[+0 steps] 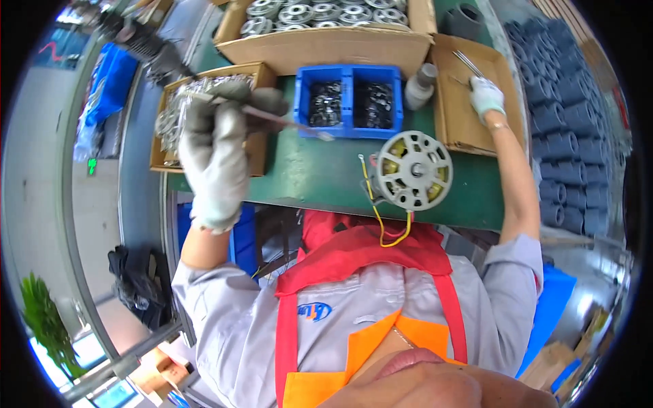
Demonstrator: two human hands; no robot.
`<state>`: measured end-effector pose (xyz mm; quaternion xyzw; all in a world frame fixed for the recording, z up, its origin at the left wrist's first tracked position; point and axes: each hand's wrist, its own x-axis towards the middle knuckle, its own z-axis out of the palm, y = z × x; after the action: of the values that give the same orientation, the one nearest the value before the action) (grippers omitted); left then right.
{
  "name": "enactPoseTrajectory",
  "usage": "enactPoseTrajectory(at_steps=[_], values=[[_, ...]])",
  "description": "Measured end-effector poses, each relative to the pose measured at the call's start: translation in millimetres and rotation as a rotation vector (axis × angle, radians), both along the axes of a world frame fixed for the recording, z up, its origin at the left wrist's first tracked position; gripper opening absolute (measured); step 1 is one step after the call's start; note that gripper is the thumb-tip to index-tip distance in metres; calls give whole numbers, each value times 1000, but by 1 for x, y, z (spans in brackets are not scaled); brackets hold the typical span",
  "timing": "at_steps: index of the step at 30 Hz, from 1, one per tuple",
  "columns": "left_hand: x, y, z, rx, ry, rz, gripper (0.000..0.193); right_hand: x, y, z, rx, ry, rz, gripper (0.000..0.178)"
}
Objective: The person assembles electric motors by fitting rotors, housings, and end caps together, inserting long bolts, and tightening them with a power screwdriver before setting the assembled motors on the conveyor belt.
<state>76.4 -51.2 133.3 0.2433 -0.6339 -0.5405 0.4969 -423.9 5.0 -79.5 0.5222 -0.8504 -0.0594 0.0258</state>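
Note:
My left hand (216, 160), in a white glove with grey fingertips, is raised over the left part of the bench. Its fingers close on a thin reddish-brown stick-like tool (275, 120) with a pale, blurred tip pointing right. My right hand (487, 98), also gloved, reaches into a shallow cardboard tray (469, 129). Its fingers close at the near ends of thin metal rods (467, 63); how firmly they grip is hard to see. Between my arms, near the bench's front edge, stands a round grey motor part (416, 170) with yellow windings and yellow and red wires (373, 197).
Blue twin bins (349, 134) hold small dark parts. Behind them is a cardboard box (320, 53) of metal discs. A carton (256, 146) of shiny parts lies under my left hand. A bottle (420, 87) stands beside the tray. Grey cylinders (561, 146) are stacked right. A dark tool (146, 44) hangs upper left.

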Motion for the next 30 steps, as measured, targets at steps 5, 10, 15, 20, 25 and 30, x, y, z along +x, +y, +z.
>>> enactPoseTrajectory(at_steps=[5, 10, 15, 20, 25, 30], values=[[-29, 12, 21, -15, 371, -187, 31, 32, 25, 56, -544, -669, -89, 22], [-72, 10, 15, -15, 216, -362, 27, 105, 84, 149, -1122, -1456, -99, 22], [-84, 0, 11, -53, 140, -440, 28, 163, 141, 199, -1253, -1515, 41, 20], [-85, 9, 27, -243, 4, -437, 30, 209, 144, 222, -1219, -1537, 593, 19], [-106, 17, 37, -356, -282, -569, 30, 235, 142, 229, -997, -1504, 650, 13], [-82, 26, -18, -259, -345, -673, 82, 248, 139, 240, -941, -1211, 673, 11]])
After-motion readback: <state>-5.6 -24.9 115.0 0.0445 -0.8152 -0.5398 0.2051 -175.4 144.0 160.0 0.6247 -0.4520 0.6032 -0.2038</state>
